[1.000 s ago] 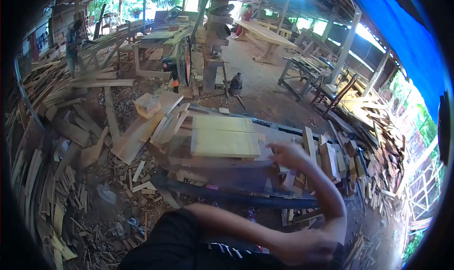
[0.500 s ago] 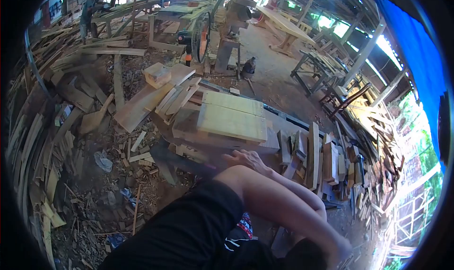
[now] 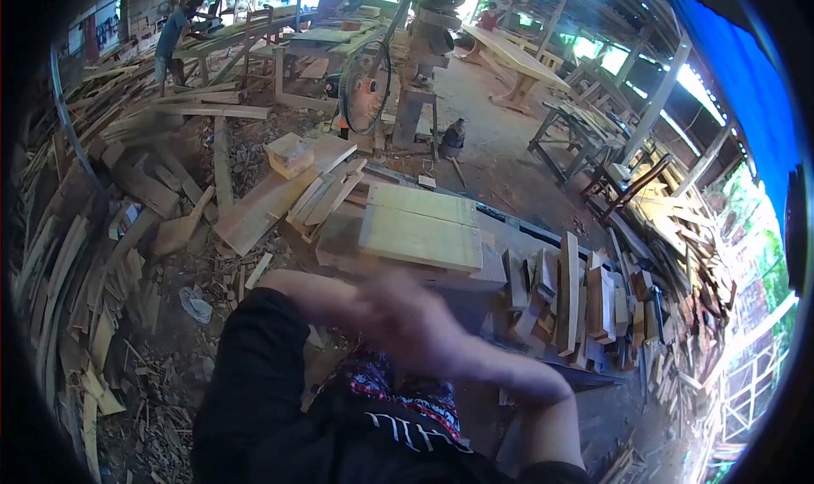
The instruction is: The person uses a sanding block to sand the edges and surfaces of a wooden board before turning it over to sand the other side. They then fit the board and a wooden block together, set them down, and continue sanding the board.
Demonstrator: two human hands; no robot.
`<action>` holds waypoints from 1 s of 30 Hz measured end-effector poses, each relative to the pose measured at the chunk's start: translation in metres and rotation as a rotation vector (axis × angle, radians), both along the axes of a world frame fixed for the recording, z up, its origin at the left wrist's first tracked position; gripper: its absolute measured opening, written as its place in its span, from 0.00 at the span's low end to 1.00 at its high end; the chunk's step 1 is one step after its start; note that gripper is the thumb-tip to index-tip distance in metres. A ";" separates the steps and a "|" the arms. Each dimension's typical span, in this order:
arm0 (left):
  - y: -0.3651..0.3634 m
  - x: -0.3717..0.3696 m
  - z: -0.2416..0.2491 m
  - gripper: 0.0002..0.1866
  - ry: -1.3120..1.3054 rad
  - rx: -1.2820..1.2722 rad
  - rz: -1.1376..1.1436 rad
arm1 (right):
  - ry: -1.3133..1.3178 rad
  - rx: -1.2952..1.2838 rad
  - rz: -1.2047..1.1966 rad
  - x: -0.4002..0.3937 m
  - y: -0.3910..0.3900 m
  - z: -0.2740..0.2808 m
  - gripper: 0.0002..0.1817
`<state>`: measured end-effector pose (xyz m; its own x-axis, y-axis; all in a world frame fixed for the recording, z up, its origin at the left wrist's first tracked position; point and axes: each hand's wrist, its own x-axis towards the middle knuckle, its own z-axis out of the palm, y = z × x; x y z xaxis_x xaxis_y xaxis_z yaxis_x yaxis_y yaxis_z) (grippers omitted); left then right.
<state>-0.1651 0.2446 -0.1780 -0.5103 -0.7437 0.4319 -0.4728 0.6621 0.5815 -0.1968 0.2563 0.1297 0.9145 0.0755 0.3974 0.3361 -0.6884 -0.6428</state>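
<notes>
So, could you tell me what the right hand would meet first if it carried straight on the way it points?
Probably the person's own left arm: the blurred right hand points leftward across the body, though depth is unclear.

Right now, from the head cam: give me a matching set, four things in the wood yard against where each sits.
Things:
1. pale planks
2. fan
3. small wood block
4. blue tarp

Places:
A. overhead at the right edge
B. on the long board left of the bench
C. flat on the bench top, just beyond the blurred hand
D. upright on the ground behind the bench

Pairs: 1-C, 2-D, 3-B, 4-A
</notes>
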 end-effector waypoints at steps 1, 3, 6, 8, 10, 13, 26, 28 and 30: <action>0.003 0.001 0.004 0.14 -0.009 0.016 0.001 | 0.042 0.024 0.038 0.004 0.028 0.009 0.14; -0.004 -0.048 0.003 0.14 -0.028 0.045 0.007 | -0.052 -0.043 -0.016 0.035 0.057 -0.031 0.19; -0.001 -0.034 0.011 0.13 -0.054 0.089 0.023 | 0.128 0.009 -0.078 0.048 0.080 -0.038 0.21; -0.003 -0.017 0.031 0.13 -0.062 0.116 0.037 | -0.075 0.076 -0.036 0.057 0.084 -0.059 0.20; -0.006 -0.001 0.051 0.13 -0.059 0.147 0.049 | -0.063 0.218 0.032 0.064 0.086 -0.065 0.18; -0.016 0.030 0.088 0.12 -0.071 0.182 0.060 | -0.041 0.387 0.148 0.061 0.074 -0.044 0.15; -0.048 0.061 0.191 0.08 -0.204 0.267 0.081 | -0.048 0.549 0.432 0.074 0.073 0.020 0.13; 0.010 0.058 0.154 0.07 -0.295 0.049 0.007 | 0.073 0.200 0.491 0.080 0.094 0.049 0.12; 0.076 0.062 0.123 0.06 -0.366 -0.076 -0.007 | 0.076 0.006 0.570 0.066 0.120 0.071 0.11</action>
<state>-0.1035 0.3207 -0.0553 -0.6463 -0.7122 0.2739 -0.6353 0.7011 0.3240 -0.1307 0.3759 0.2008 0.7560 0.5627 0.3344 0.6057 -0.4078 -0.6832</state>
